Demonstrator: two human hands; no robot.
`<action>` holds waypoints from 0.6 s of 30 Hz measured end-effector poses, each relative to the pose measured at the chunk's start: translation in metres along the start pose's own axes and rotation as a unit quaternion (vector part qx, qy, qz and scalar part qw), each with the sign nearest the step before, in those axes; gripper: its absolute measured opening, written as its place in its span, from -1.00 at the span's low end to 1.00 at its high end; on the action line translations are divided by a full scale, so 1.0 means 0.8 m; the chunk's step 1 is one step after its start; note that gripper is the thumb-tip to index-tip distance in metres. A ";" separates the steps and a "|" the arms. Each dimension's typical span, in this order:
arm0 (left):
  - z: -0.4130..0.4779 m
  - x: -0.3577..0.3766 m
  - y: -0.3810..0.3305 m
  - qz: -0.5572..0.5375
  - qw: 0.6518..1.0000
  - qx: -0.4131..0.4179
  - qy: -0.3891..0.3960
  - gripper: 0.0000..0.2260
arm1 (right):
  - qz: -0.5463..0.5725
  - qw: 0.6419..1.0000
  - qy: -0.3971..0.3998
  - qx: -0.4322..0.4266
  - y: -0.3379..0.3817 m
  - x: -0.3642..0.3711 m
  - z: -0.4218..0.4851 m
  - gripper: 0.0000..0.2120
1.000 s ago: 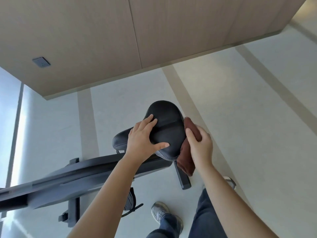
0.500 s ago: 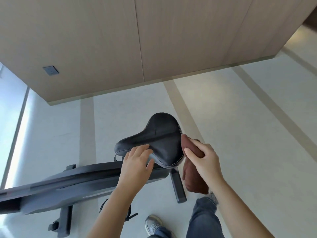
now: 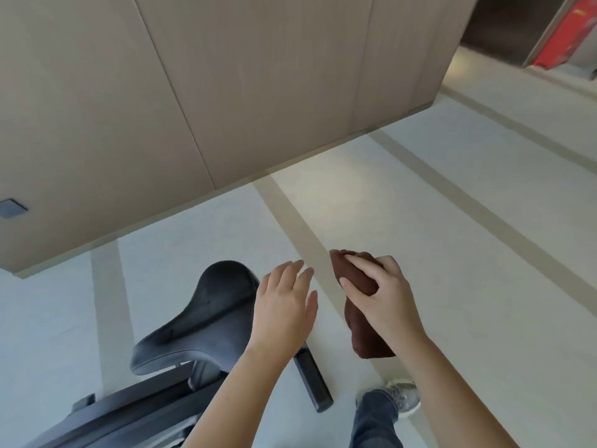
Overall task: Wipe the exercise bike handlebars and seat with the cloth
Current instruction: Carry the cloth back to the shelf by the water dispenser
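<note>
Brown cloth (image 3: 364,337) gripped in R hand (image 3: 384,299); L hand (image 3: 282,305) loose, empty, hides seat (image 3: 210,312) edge.

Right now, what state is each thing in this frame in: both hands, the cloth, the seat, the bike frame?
left hand: open, fingers straight, holds nothing, beside the seat's right edge.
right hand: grips the cloth.
cloth: brown, bunched, hanging below the hand, apart from the seat.
seat: black, bare, nothing lying on it.
bike frame: dark, under the seat; handlebars not in view.
</note>
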State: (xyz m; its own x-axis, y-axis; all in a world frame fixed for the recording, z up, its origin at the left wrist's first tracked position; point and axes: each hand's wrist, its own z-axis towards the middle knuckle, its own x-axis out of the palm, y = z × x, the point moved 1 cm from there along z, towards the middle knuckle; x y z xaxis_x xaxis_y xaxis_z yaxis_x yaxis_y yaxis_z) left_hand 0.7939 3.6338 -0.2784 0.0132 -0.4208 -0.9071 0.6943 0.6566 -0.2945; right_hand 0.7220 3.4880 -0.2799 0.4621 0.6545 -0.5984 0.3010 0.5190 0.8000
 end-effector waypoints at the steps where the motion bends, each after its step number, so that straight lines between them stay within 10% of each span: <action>1: 0.015 0.008 -0.014 -0.007 1.000 0.011 0.004 -0.70 | -0.012 1.000 -0.014 0.002 -0.009 -0.015 0.007 -0.62; 18: 0.299 0.153 -0.358 -0.093 0.967 0.236 0.006 -0.67 | -0.093 0.963 -0.233 0.094 -0.201 -0.359 0.145 -0.64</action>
State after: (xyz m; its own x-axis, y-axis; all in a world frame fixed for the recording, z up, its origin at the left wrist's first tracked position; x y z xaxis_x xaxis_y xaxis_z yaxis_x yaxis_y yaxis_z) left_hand 0.7687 3.2446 -0.2327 -0.1499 -0.4943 -0.8563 0.9352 0.2103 -0.2851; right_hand 0.6379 3.1525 -0.2319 0.6971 0.2197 -0.6825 0.5399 0.4655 0.7013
